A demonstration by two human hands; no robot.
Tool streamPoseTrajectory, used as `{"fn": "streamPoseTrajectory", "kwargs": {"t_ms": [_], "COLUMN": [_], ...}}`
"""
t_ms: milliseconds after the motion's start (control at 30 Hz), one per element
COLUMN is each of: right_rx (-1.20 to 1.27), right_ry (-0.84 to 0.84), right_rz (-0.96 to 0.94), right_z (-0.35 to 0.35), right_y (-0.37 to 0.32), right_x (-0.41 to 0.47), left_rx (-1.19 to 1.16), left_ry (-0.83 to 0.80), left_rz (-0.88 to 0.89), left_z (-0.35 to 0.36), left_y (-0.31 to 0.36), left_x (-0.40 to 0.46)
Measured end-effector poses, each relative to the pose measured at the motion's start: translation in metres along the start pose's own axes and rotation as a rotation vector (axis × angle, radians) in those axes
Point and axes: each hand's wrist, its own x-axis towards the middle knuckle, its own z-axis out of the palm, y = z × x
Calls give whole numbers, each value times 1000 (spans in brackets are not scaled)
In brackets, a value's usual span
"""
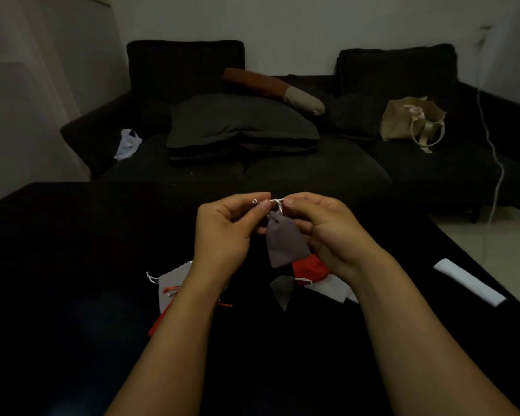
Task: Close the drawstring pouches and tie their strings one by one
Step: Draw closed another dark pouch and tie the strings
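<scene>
Head view shows a grey pouch (285,240) hanging above the dark surface (72,250), its neck gathered. The left hand (225,232) and right hand (321,226) each pinch the white string (276,202) at its top, each grip narrow on the cord. A loose pinch could likely let the thin string slip, undoing the half-made knot, and the pouch would drop among the other pouches (309,270) below.

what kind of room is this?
Likely a home living room: a dark sofa with cushions, a tote bag on its seat, and a low black table in front.
</scene>
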Motion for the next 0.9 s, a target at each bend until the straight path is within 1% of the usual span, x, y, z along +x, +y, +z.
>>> {"fn": "streamPoseTrajectory", "kwargs": {"t_ms": [100, 200, 267, 367, 400, 467, 533, 600, 667, 733, 800, 900], "right_rx": [6, 109, 169, 154, 155, 208, 367, 554, 634, 518, 388, 347], "right_ry": [68, 104, 111, 69, 61, 60, 36, -19, -31, 5, 34, 35], "right_rz": [-15, 10, 14, 8, 5, -12, -19, 7, -9, -57, -65, -96], "right_z": [0, 1, 2, 4, 6, 9, 13, 16, 16, 14, 11, 8], "right_y": [1, -1, -2, -1, 0, 2, 1, 1, 2, 1, -2, -7], "right_x": [4, 5, 4, 4, 3, 5, 6, 7, 9, 9, 7, 4], "left_rx": [-92, -166, -207, -265, -318, -536, -743, -821, -830, -827, -787, -710], "left_ry": [16, 34, 43, 52, 58, 73, 53, 11, -10, -5, 20, 43], "left_rz": [-86, -181, -227, -288, -314, -394, -502, -565, -572, -546, -498, -437], "left_z": [-1, -4, -6, -4, -3, -1, 1, 4, 8, 9, 8, 5], "left_y": [3, 6, 7, 8, 8, 9, 10, 11, 10, 8, 7, 9], "left_x": [1, 4, 5, 5, 6, 7, 6, 3, 4, 6, 9, 10]}}
